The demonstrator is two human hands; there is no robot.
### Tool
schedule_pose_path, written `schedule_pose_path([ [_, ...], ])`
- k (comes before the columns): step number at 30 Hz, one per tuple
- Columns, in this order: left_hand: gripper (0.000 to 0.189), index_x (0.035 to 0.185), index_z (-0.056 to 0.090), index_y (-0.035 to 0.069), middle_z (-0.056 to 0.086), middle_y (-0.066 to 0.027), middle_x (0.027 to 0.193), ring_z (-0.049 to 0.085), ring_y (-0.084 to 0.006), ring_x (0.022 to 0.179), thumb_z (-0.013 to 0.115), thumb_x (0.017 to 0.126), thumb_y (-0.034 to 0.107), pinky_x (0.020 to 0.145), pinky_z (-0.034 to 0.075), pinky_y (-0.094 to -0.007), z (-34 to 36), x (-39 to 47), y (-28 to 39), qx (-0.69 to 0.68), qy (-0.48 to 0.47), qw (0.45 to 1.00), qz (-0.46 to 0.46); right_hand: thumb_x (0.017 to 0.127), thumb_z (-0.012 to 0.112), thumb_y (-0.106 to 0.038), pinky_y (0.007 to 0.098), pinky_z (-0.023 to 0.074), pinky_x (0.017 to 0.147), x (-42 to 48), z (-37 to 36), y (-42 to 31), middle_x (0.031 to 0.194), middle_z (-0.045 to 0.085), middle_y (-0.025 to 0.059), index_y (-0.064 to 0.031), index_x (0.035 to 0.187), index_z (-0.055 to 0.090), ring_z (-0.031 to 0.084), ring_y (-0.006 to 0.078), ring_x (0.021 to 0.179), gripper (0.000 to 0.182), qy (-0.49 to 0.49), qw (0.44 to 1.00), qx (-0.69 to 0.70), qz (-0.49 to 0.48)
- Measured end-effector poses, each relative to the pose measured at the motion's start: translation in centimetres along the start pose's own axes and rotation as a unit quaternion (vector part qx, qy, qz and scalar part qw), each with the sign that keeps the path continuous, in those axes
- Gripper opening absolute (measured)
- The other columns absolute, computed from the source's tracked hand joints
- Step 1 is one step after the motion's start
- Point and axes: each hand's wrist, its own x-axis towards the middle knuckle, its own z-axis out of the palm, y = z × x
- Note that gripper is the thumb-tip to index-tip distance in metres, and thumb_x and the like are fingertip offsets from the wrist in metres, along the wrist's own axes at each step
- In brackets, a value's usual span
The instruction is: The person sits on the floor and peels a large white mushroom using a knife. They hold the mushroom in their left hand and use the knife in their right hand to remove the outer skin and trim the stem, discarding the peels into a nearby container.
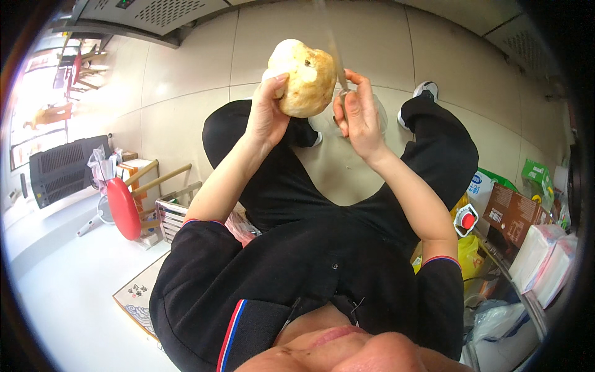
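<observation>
My left hand grips a large, lumpy, pale yellow root vegetable that looks like a jicama. Its surface is mostly whitish, with brown patches and one small dark spot near the top. Close by on the right, my right hand holds a knife by its handle. The blurred blade points up and away, along the vegetable's right side; whether it touches cannot be told. Below my right hand, partly hidden by it, a see-through plastic container or bag shows on the floor between my feet.
Light floor tiles lie below, with metal cabinets at the far side. A red-seated stool lies sideways at left, near a metal rack. To the right are a brown carton, tissue packs and a red-capped bottle.
</observation>
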Motion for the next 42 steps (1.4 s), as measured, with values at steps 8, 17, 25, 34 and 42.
schedule_pose_path([
  [8, 0.055, 0.132, 0.049, 0.007, 0.057, -0.0098, 0.13, 0.054, -0.0265, 0.122, 0.064, 0.086, 0.034, 0.107, 0.039, -0.0458, -0.9, -0.8, -1.4, -0.162, 0.008, 0.985, -0.065, 0.099, 0.052, -0.039, 0.0234, 0.0343, 0.05, 0.0, -0.9, -0.3, 0.064, 0.049, -0.0019, -0.0011, 0.124, 0.047, 0.042, 0.0058, 0.054, 0.046, -0.026, 0.997, -0.066, 0.042],
  [17, 0.058, 0.136, 0.046, 0.006, 0.053, -0.0135, 0.135, 0.049, -0.0306, 0.127, 0.063, 0.088, 0.035, 0.11, 0.037, -0.0493, -4.1, -2.0, -2.2, -0.224, 0.058, 0.973, -0.024, 0.09, 0.068, -0.023, 0.0273, 0.0491, 0.075, -2.3, -5.0, 2.0, 0.086, 0.068, 0.0069, 0.0009, 0.121, 0.053, 0.064, 0.0122, 0.081, 0.042, -0.057, 0.972, -0.211, 0.085],
  [25, 0.059, 0.136, 0.044, 0.005, 0.053, -0.0126, 0.135, 0.049, -0.0296, 0.126, 0.065, 0.086, 0.03, 0.11, 0.036, -0.0485, -4.1, -2.0, -2.5, -0.224, 0.037, 0.974, -0.027, 0.094, 0.061, -0.032, 0.0287, 0.0501, 0.071, -2.5, -5.4, 5.6, 0.079, 0.067, 0.0093, 0.0011, 0.128, 0.048, 0.065, 0.0141, 0.077, 0.049, -0.04, 0.944, -0.326, -0.034],
  [34, 0.058, 0.137, 0.044, 0.007, 0.052, -0.0123, 0.136, 0.049, -0.0294, 0.127, 0.062, 0.086, 0.028, 0.111, 0.033, -0.0502, -2.5, -2.4, -3.4, -0.249, -0.028, 0.965, -0.074, 0.1, 0.05, -0.031, 0.0269, 0.0401, 0.055, -1.8, -3.8, 0.1, 0.064, 0.052, 0.0025, 0.0004, 0.126, 0.046, 0.05, 0.0114, 0.058, 0.04, -0.081, 0.972, -0.211, 0.059],
  [42, 0.06, 0.137, 0.046, 0.015, 0.051, -0.0082, 0.138, 0.046, -0.0284, 0.13, 0.064, 0.085, 0.038, 0.112, 0.031, -0.0533, -2.4, -2.5, -5.2, -0.286, -0.016, 0.95, -0.121, 0.098, 0.05, -0.015, 0.0315, 0.0469, 0.075, -1.7, -2.0, -1.2, 0.106, 0.061, 0.0138, 0.0004, 0.126, 0.05, 0.059, 0.0201, 0.086, 0.032, -0.102, 0.962, -0.252, 0.028],
])
